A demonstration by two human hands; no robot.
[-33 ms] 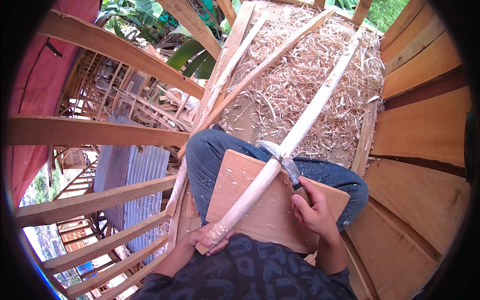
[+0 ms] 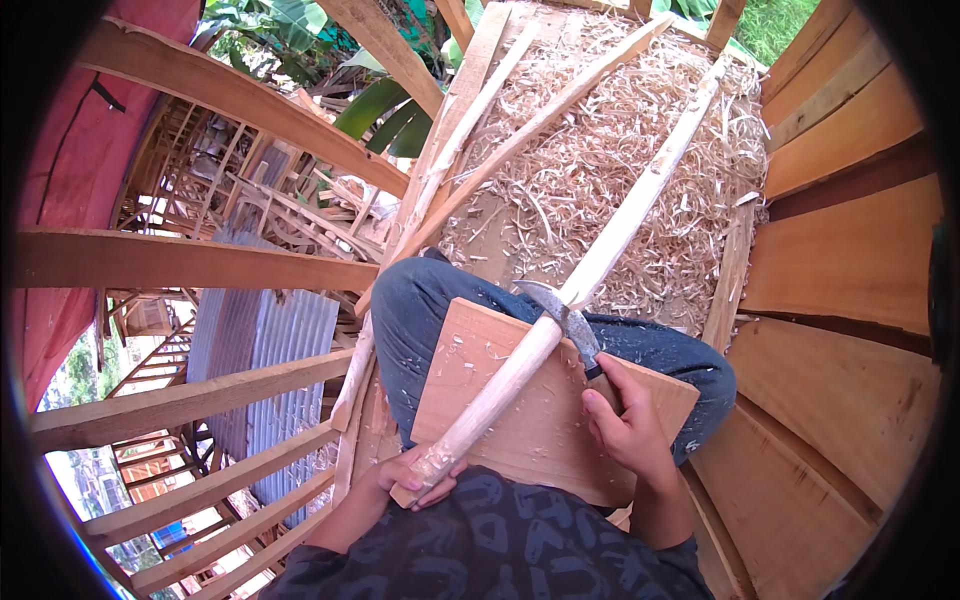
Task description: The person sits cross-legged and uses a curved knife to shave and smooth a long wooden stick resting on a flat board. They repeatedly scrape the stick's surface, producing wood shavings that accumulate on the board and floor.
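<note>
A long, pale wooden pole (image 2: pixel 617 236) slants from my lap up and to the right, its far end over wood shavings. My left hand (image 2: pixel 420 477) is wrapped round its near end, close to my shirt. In my right hand (image 2: pixel 625 418) is the dark handle of a sickle (image 2: pixel 577 326), thumb along the grip. The curved metal blade lies across the pole around its middle, the tip pointing left. Beneath the pole, a flat wooden board (image 2: pixel 500 440) rests across my crossed legs, with a few chips on it.
Curled shavings (image 2: pixel 600 130) cover the floor ahead. Several loose wooden strips (image 2: pixel 540 125) lie at its left side. Slatted rails (image 2: pixel 200 262) stand on my left, with corrugated metal sheets (image 2: pixel 290 350) beyond them. A plank wall (image 2: pixel 840 255) closes the right side.
The sickle blade has tilted slightly on the pole and now looks darker, without its bright glare. Pole, board and both hands look nearly the same.
</note>
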